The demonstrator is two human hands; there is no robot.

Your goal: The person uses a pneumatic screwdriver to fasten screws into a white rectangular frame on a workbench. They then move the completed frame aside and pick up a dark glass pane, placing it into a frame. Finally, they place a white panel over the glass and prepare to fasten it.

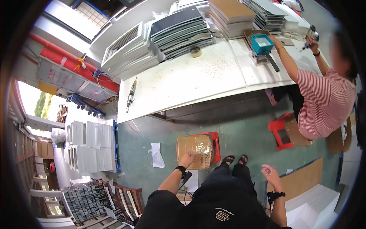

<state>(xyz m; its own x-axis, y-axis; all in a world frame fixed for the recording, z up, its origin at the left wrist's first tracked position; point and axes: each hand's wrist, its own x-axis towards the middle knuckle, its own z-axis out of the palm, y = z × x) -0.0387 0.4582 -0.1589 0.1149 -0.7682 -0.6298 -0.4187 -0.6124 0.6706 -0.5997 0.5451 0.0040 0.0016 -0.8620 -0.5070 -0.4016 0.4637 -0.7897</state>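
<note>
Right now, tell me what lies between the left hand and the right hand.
In the head view, from left to right: taped brown cardboard, the red stool's edge, the person's dark-trousered legs with sandalled feet, then green floor.

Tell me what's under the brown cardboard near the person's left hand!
A red plastic stool shows past the right edge of the brown cardboard. The cardboard covers the rest, so anything else underneath can't be seen.

I can't tell whether the left hand (pixel 187 159) touches the cardboard (pixel 195 144), which hides most of the red stool (pixel 216 148).
</note>
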